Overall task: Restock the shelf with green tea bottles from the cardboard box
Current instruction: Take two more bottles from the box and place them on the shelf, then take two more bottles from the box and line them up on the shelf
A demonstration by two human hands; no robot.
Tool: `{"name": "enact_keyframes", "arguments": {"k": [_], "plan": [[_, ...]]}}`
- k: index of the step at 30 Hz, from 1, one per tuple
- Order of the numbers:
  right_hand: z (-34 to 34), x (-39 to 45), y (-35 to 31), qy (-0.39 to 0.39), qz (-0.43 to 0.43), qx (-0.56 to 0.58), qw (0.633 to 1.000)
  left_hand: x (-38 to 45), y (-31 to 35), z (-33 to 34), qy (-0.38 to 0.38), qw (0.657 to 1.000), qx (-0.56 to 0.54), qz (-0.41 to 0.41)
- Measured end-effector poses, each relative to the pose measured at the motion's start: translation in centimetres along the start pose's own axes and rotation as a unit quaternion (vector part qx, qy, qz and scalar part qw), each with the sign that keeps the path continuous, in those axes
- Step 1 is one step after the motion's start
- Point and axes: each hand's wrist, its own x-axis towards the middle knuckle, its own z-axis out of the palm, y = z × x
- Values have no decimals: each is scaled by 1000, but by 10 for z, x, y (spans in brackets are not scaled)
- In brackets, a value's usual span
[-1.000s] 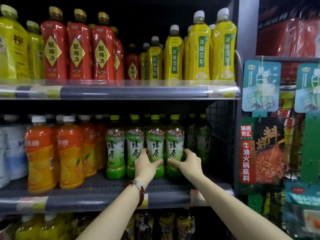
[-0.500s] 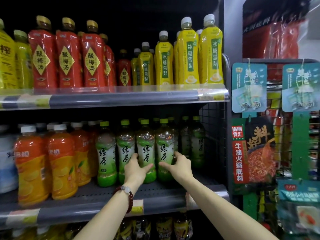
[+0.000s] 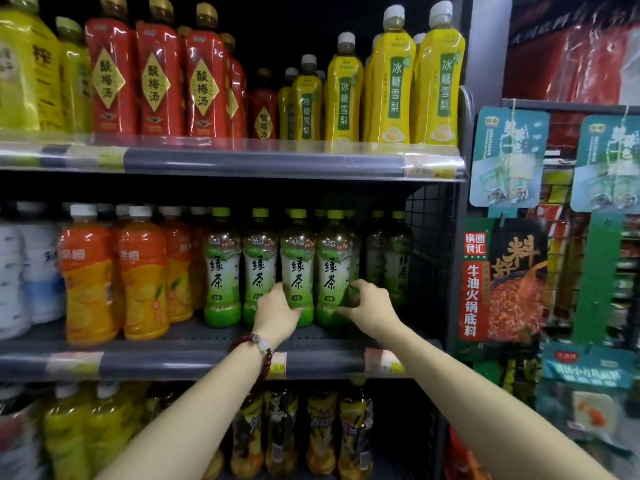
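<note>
Several green tea bottles with green caps stand upright on the middle shelf point(image 3: 194, 358). My left hand point(image 3: 275, 315), with a bead bracelet on the wrist, grips the lower part of the third front bottle point(image 3: 297, 265). My right hand point(image 3: 369, 306) grips the lower right side of the fourth front bottle point(image 3: 333, 265). Both bottles rest on the shelf, side by side. More green tea bottles point(image 3: 398, 258) stand further back on the right. The cardboard box is out of view.
Orange juice bottles point(image 3: 88, 278) stand left of the green tea. Red and yellow bottles fill the upper shelf point(image 3: 263, 162). Dark bottles sit on the lower shelf. A wire mesh side panel point(image 3: 431, 244) closes the shelf's right end, with hanging snack packets point(image 3: 502, 278) beyond.
Both hands stay on the same two front bottles. The view has shifted slightly, and the hands have closed a little more round the bottles' lower parts.
</note>
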Motion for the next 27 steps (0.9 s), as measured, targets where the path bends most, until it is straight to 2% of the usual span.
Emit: {"name": "enact_keyframes", "arguments": {"k": [2, 8, 15, 20, 27], "plan": [[-7, -6, 3, -13, -12, -21, 1000, -8, 2, -5, 2, 1000, 28, 12], [-34, -31, 10, -37, -60, -88, 994, -36, 18, -7, 1, 989, 72, 128], [-68, -79, 39, -40, -83, -150, 984, -73, 45, 24, -69, 963, 107, 237], [-86, -116, 73, -27, -20, -179, 983, -99, 55, 60, -135, 949, 82, 272], [-88, -172, 127, -6, 130, -177, 976, -137, 51, 116, -240, 908, 75, 334]]}}
